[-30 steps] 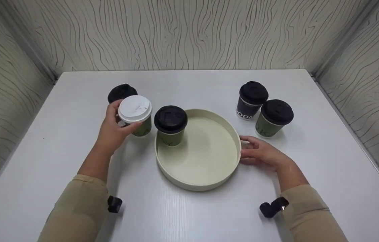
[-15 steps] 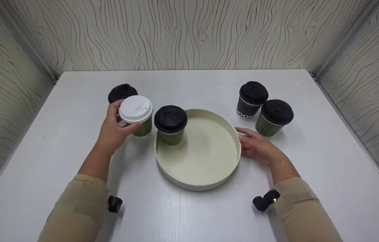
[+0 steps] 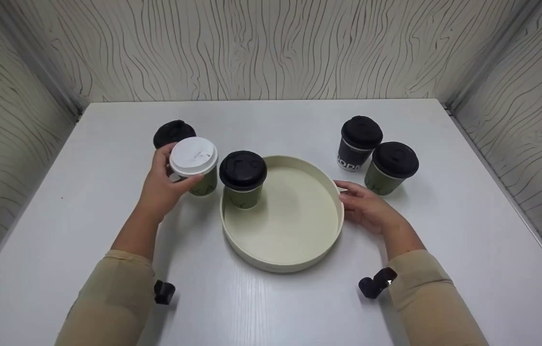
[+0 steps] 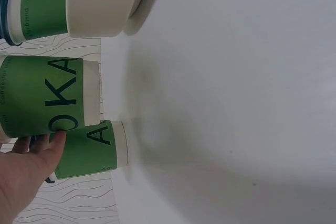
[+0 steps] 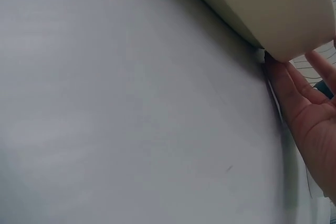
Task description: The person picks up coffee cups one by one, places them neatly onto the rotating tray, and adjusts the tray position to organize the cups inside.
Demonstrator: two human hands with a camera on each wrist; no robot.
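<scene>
My left hand [image 3: 163,185] grips a green paper cup with a white lid [image 3: 194,154], thumb in front and fingers round its far side. In the left wrist view the base of this green cup [image 4: 42,98] hangs above the table. Just right of it, a green cup with a black lid [image 3: 243,178] stands upright inside the left edge of a round cream tray [image 3: 280,266]. At the tray's right side my right hand [image 3: 369,209] rests with extended fingertips against the outer wall; in the right wrist view those fingers [image 5: 286,85] reach low under the tray's wall.
Behind the left hand, another black-lidded cup [image 3: 174,133] is partly hidden. At the back right stand a dark cup with white lettering [image 3: 360,144] and a green cup with a black lid [image 3: 391,168], close together. Patterned panels [image 3: 261,53] border the white table [image 3: 261,312].
My right hand has shifted slightly left and farther back along the tray's right wall. The left hand with the white-lidded cup has hardly moved, and the tray stays in place.
</scene>
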